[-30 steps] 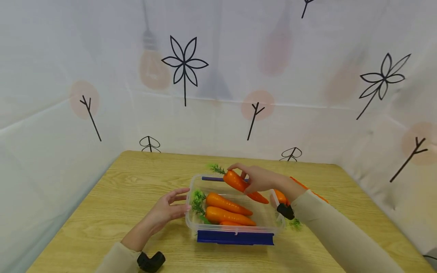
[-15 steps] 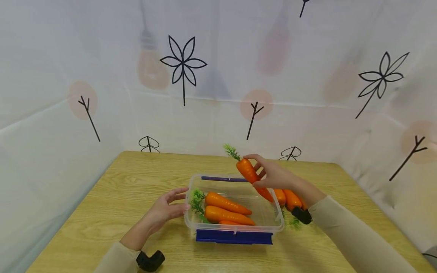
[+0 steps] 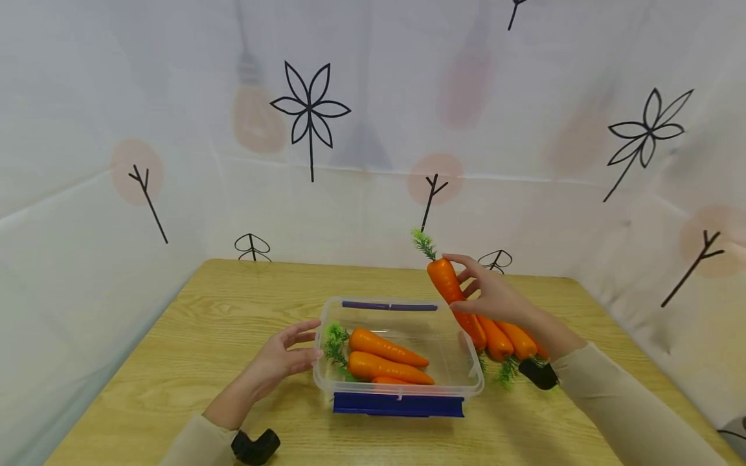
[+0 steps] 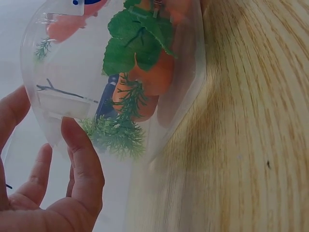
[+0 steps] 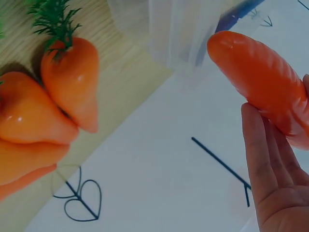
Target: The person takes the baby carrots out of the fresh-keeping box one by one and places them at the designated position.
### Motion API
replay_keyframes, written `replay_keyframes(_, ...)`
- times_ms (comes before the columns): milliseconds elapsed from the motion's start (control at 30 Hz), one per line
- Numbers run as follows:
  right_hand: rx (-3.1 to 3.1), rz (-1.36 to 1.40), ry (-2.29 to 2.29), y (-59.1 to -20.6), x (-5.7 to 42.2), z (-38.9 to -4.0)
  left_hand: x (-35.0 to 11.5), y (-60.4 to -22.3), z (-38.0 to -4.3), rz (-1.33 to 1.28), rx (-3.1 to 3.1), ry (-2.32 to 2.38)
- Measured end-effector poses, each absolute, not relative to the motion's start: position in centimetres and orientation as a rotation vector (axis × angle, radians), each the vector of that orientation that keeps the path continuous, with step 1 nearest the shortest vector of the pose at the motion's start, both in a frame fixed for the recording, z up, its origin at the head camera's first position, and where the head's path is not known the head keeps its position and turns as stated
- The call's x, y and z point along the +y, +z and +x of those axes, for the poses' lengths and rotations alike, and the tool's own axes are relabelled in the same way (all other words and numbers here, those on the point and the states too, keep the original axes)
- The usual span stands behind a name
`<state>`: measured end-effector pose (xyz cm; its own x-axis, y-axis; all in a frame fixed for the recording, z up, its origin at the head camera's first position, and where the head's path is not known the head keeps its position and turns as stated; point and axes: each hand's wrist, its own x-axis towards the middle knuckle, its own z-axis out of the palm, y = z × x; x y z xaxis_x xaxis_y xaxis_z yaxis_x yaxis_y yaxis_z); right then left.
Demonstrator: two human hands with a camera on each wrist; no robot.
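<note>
My right hand (image 3: 492,294) pinches an orange carrot (image 3: 445,283) with a green feathery top, above the right end of a clear plastic container (image 3: 402,390). The carrot's top points up and its tip down; in the right wrist view that carrot (image 5: 265,82) lies along the fingers. My left hand (image 3: 280,355) is at the container's left wall, its fingertips touching or nearly touching the rim. In the container lie several carrots (image 3: 387,347), their leafy ends to the left. A broad green leaf (image 4: 135,46) shows through the wall in the left wrist view.
Several more carrots (image 3: 497,340) lie on the wooden table (image 3: 221,317) right of the container, partly behind my right hand. The container has a blue front clip (image 3: 399,405) hanging down and a blue back clip (image 3: 389,306). A patterned white cloth (image 3: 373,213) stands behind the table.
My right hand has lifted the carrot from over the container and moved it right, tilting it more upright. More of the carrots on the table show now. The left hand stays in place.
</note>
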<state>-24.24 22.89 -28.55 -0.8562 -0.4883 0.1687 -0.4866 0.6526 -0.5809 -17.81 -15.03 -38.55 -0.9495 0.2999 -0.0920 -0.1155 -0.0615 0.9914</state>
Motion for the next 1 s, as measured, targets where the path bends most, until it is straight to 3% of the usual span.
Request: replay_keyframes(1000, 3.037, -0.728, -1.103, -29.9, 31.8, -22.9, -15.0, -38.8, -17.8, 0.192, 1.951, 2.091)
